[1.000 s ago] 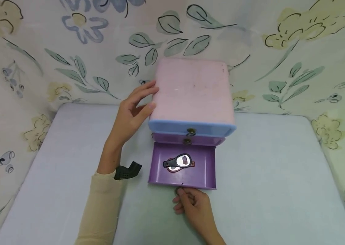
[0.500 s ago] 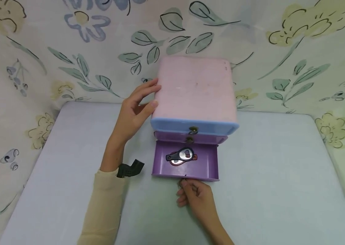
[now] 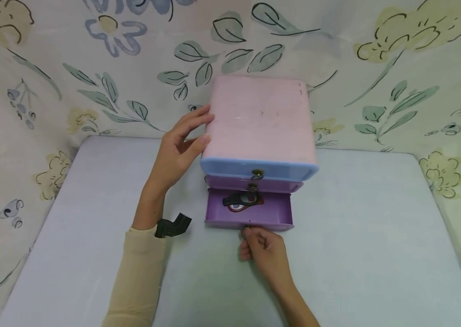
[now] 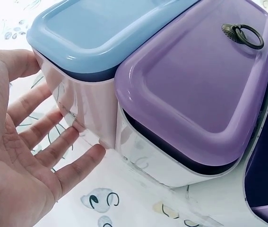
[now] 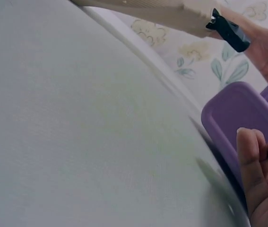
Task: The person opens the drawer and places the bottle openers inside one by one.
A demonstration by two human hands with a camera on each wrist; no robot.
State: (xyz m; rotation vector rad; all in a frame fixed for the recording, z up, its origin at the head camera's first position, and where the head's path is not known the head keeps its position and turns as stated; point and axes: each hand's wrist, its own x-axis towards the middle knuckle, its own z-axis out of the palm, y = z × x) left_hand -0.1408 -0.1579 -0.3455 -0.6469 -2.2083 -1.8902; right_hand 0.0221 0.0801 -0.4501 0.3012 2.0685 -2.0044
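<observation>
A small drawer cabinet (image 3: pixel 259 118) with a pink top stands on the table, its bottom purple drawer (image 3: pixel 271 218) partly pulled out. My left hand (image 3: pixel 175 152) rests against the cabinet's left side, fingers spread; in the left wrist view its fingertips touch the pink side wall. At the front of the drawer, my right hand (image 3: pixel 265 252) pinches the drawer's ring pull (image 3: pixel 247 229), mostly covered by the fingers. Inside the drawer lie two overlapping flat things shaped like bottle openers, a black one (image 3: pixel 234 199) over a red-edged one (image 3: pixel 237 208), partly under the cabinet's front.
Above the open drawer are a shut blue drawer (image 3: pixel 222 168) and a purple middle drawer (image 3: pixel 218 182), each with a brass ring pull. A white table (image 3: pixel 369 236) surrounds the cabinet, with a floral cloth (image 3: pixel 132 81) behind. A black strap (image 3: pixel 173 225) juts from the left wrist.
The bottom drawer has slid inward toward the cabinet, with my right hand moving forward along with it. The two flat things have gone farther under the front. My left hand stays against the side.
</observation>
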